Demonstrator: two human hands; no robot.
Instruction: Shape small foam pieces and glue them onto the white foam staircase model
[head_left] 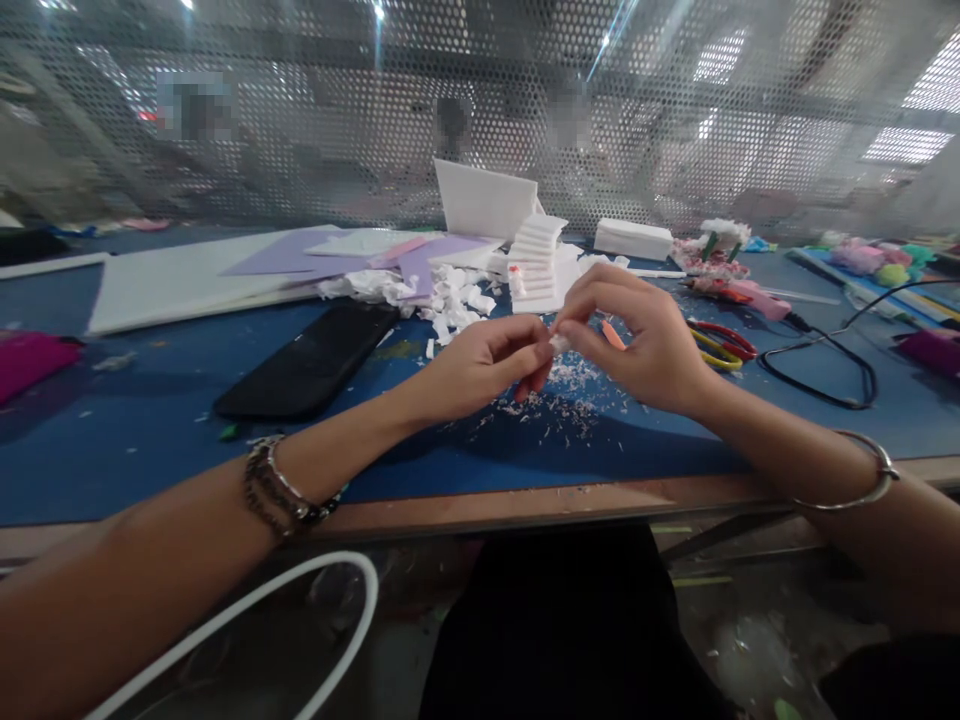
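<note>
My left hand (491,365) and my right hand (634,335) meet over the blue table, fingertips pinched on a small white piece (559,343). It looks like foam, but most of it is covered by the fingers. Fine pale shavings (570,400) lie scattered on the table below. Just beyond the hands stands a small stepped white foam stair (536,265) with a red-marked bit on one step. An orange tool (613,334), partly hidden, shows behind my right hand.
A black phone (311,360) lies left of my hands. Behind it are white scraps (450,300) and white and purple sheets (285,255). Right are red-and-yellow-handled scissors (724,345), a pink glue gun (757,298) and its black cable (817,400). A perforated metal screen (337,130) stands behind.
</note>
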